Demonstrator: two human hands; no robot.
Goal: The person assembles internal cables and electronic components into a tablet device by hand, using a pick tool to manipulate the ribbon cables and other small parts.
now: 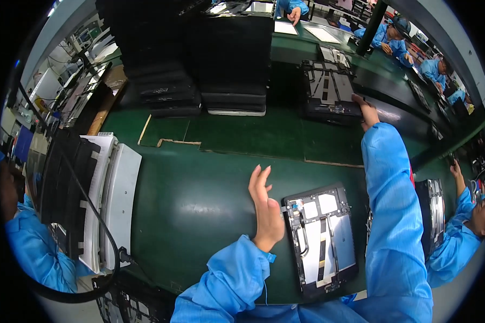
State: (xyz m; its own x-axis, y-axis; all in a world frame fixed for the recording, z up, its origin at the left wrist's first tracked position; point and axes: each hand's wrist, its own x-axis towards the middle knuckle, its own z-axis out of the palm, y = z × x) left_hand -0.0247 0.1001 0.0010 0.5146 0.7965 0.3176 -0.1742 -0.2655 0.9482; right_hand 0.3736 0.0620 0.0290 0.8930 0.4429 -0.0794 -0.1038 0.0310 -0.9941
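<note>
My left hand (267, 207) is raised just left of a tablet (323, 237) that lies on the green table with its back cover off and its inner parts showing. The fingers of that hand stretch upward and hold nothing. At the far right my right arm reaches out. There my right hand (367, 112) grips the near right edge of another opened tablet (328, 86), whose silvery inside faces up. Part of that hand's fingers is hidden under the edge.
Tall stacks of black trays (234, 59) stand at the far side. On the left, white panels (118, 199) lean beside black ones, with a black cable (86, 199) curving in front. A dark green post (447, 137) rises at right. Co-workers in blue (461, 242) sit on both sides.
</note>
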